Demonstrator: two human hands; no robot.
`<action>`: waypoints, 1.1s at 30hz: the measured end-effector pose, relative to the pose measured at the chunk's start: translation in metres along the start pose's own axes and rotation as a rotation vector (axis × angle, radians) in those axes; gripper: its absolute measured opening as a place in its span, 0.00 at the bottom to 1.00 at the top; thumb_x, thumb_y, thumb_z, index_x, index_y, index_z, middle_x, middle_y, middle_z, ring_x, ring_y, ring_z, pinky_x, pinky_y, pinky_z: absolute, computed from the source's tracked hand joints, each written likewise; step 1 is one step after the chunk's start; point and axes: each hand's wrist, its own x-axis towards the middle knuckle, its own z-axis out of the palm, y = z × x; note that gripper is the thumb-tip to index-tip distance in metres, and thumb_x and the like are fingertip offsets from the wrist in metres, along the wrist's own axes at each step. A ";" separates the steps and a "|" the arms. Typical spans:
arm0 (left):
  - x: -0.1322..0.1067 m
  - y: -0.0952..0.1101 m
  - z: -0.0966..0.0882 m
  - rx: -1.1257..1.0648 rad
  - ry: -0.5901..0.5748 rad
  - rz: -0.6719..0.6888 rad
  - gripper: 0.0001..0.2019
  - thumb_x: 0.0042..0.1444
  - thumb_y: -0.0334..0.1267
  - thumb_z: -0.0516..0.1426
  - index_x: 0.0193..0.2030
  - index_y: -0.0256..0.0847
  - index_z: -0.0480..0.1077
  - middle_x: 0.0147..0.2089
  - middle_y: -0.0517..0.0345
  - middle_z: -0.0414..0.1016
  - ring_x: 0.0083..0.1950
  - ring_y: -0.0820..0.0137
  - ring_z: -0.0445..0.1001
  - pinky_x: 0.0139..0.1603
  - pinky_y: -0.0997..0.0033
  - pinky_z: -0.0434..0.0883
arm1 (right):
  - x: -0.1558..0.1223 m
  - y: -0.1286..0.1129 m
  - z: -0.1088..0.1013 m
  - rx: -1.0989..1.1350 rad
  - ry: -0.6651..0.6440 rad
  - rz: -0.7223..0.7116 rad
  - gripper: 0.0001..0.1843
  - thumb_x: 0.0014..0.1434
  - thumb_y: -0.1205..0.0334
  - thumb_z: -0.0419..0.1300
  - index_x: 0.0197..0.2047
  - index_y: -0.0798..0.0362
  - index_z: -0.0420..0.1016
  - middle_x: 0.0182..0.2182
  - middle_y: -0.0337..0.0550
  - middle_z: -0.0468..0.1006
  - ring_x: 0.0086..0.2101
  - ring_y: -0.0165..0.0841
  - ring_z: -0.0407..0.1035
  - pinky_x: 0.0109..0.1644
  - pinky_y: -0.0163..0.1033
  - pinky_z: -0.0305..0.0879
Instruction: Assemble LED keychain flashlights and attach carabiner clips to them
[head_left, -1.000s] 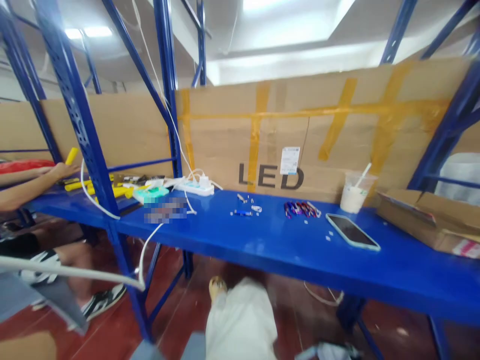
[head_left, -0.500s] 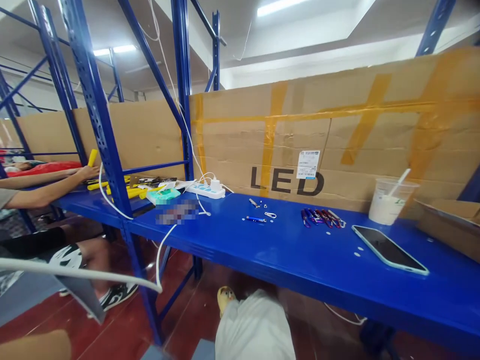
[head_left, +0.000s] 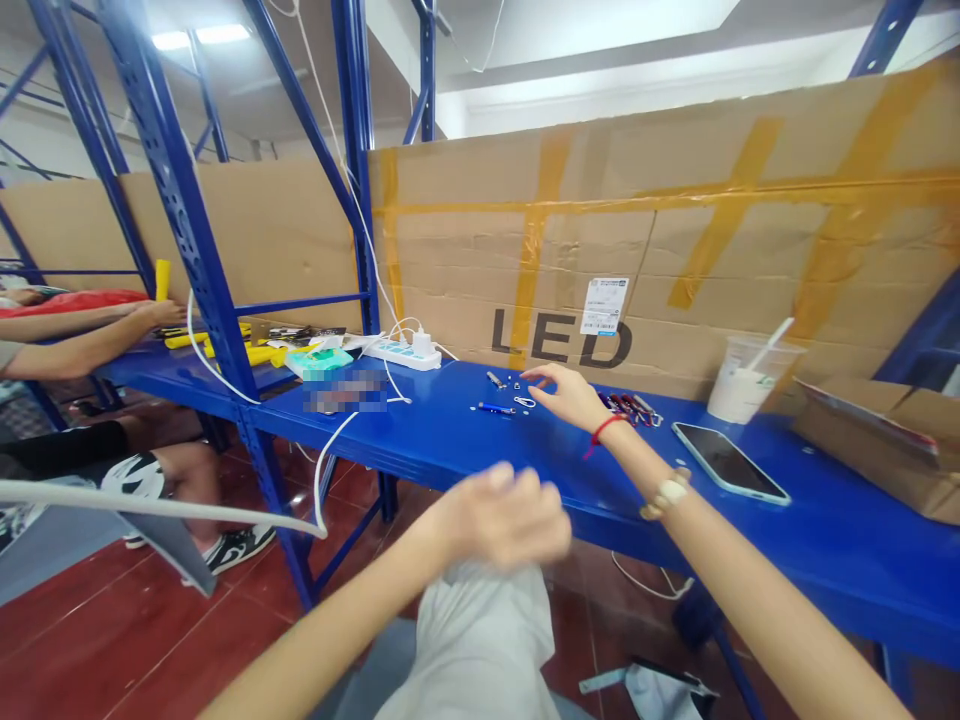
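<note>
My right hand [head_left: 568, 396] reaches out over the blue shelf [head_left: 525, 470], fingers spread and empty, just right of a small blue pen-like part [head_left: 496, 408] and several tiny metal pieces [head_left: 517, 384]. A bunch of red and blue clips [head_left: 630, 406] lies right behind its wrist. My left hand [head_left: 504, 518] hovers lower, in front of the shelf edge above my knee; it is motion-blurred with fingers curled, and I cannot see anything in it.
A phone [head_left: 729, 462], a plastic cup with a straw [head_left: 750, 380] and a cardboard box [head_left: 885, 442] lie to the right. A white power strip [head_left: 402, 352] with cables and a teal box [head_left: 319, 362] lie left. A taped "LED" carton [head_left: 660, 250] backs the shelf. Another person [head_left: 82, 340] sits far left by yellow parts.
Both my arms have come into view: the right hand now stretches over the small parts, the left has risen in front of the shelf. The view shifted slightly.
</note>
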 end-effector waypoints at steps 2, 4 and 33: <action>0.026 0.019 0.004 -0.002 -0.113 0.235 0.12 0.60 0.40 0.48 0.38 0.43 0.72 0.37 0.55 0.73 0.41 0.68 0.70 0.44 0.67 0.70 | 0.018 0.001 0.014 -0.030 -0.013 0.049 0.15 0.55 0.67 0.55 0.46 0.49 0.72 0.44 0.40 0.74 0.40 0.31 0.70 0.48 0.35 0.64; 0.057 0.039 0.013 0.079 -0.252 0.508 0.10 0.59 0.35 0.49 0.40 0.44 0.72 0.41 0.55 0.73 0.47 0.67 0.68 0.51 0.65 0.65 | 0.030 0.009 0.031 -0.062 -0.022 0.111 0.16 0.54 0.70 0.55 0.46 0.49 0.72 0.44 0.42 0.74 0.42 0.33 0.69 0.48 0.36 0.64; 0.114 0.018 0.054 0.158 -0.303 0.404 0.07 0.57 0.32 0.52 0.42 0.43 0.66 0.44 0.55 0.73 0.49 0.64 0.68 0.51 0.63 0.60 | 0.023 0.065 0.062 -0.033 -0.144 0.232 0.13 0.61 0.59 0.53 0.47 0.55 0.68 0.47 0.46 0.70 0.44 0.35 0.67 0.48 0.47 0.65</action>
